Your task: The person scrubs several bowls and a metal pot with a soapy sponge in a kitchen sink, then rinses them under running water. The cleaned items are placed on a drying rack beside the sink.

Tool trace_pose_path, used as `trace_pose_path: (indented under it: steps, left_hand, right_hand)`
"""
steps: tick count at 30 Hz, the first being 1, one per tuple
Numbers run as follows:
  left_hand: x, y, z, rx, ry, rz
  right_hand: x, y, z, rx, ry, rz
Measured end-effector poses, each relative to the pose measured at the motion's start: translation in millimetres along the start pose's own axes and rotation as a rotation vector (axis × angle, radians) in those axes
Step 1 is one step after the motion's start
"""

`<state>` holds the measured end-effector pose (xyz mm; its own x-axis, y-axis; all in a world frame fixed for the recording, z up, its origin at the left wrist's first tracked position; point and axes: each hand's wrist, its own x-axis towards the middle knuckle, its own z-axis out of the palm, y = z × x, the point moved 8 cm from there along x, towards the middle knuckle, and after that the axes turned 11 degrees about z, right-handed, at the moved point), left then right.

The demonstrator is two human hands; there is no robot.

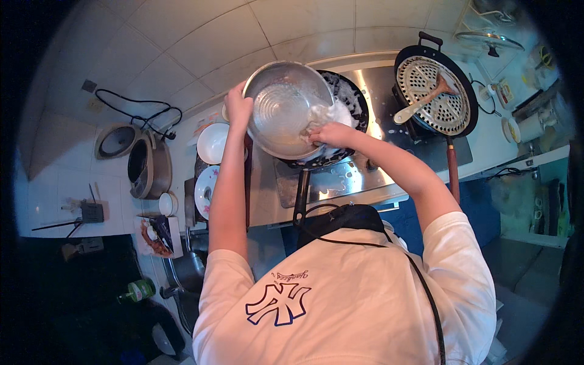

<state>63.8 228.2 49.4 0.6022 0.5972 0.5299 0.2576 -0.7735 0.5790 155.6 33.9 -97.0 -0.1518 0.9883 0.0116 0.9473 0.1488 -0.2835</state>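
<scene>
My left hand (239, 108) grips the rim of a round metal basin (276, 107), which is tilted so that its inside shows. My right hand (331, 135) is at the basin's lower right rim with its fingers closed on a wet, pale cloth or scrubber (315, 125); its exact kind cannot be told. White suds spread beside that hand. Partly hidden beneath the basin, a black frying pan (358, 98) with foam in it rests on the steel stove top (349, 175), its handle pointing towards me.
On the stove's right, a wok (472, 107) holds a perforated metal plate (413, 75) and a spatula (417, 107). At left are a white bowl (211, 143), a flowered plate (202, 189) and a rice cooker (157, 169). A glass lid (490, 40) stands at the back right.
</scene>
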Motion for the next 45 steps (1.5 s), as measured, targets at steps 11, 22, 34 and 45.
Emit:
trace_pose_path:
  steps: [11,22,34,45]
  left_hand:
    - [-82.4,5.8,9.6,-0.17,0.482,-0.147]
    - [-67.2,24.5,-11.0,-0.108,0.341,-0.121]
    - [-36.1,16.1,3.9,-0.08,0.33,-0.072]
    - [-2.2,-8.9,9.3,-0.082,0.077,-0.072]
  right_hand:
    - [47.8,-51.0,3.9,0.668,0.074,0.155]
    - [48.2,90.8,-24.4,-0.581,-0.164,-0.105]
    - [20.0,48.7,0.2,-0.15,-0.151,0.25]
    - [6.3,-30.5,1.7,0.197,0.042,-0.072]
